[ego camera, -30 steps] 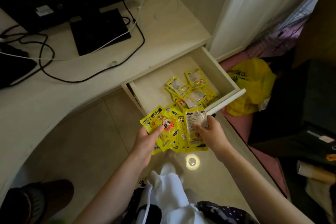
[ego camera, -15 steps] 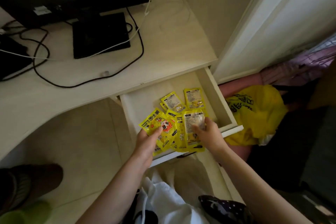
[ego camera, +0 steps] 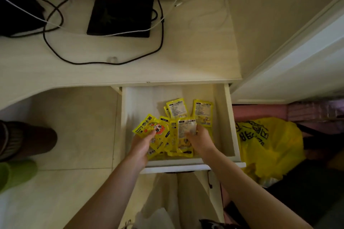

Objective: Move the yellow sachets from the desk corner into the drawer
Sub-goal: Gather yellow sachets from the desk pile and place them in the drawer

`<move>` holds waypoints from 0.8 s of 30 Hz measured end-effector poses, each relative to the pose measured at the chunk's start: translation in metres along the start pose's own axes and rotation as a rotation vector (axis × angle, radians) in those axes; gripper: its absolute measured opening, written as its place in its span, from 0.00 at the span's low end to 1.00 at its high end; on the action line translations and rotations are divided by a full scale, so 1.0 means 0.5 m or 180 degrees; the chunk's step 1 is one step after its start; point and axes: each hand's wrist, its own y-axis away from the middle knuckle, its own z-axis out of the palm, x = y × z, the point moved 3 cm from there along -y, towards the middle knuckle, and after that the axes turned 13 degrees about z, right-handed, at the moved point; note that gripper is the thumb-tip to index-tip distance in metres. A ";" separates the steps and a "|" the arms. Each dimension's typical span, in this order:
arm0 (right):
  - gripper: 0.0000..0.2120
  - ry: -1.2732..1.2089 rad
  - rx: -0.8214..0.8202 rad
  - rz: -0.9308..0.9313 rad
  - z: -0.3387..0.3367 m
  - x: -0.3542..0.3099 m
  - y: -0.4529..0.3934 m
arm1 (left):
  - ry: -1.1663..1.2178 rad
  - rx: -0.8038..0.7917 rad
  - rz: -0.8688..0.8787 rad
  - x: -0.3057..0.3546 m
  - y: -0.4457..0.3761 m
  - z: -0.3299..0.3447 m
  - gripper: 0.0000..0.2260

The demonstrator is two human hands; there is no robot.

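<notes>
Over the open drawer (ego camera: 228, 117), the left hand (ego camera: 141, 145) and right hand (ego camera: 202, 140) are each gripping a fan of yellow sachets (ego camera: 167, 134) (more sachets (ego camera: 202, 112) are lying inside, toward its back).

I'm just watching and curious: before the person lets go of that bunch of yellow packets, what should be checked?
1. Drawer open: ok.
2. Fan of sachets over the drawer, not the floor: ok.
3. Left hand and right hand both gripping the fan: ok.
4. Space beside the sachets already inside: ok.
5. Desk corner free of sachets: ok in view.
6. Whether the fan touches the drawer bottom: cannot tell.
</notes>
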 end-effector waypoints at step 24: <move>0.24 0.1066 0.0442 -0.0090 0.044 -0.093 -0.212 | -0.1341 0.0218 0.0209 0.062 -0.218 -0.038 0.06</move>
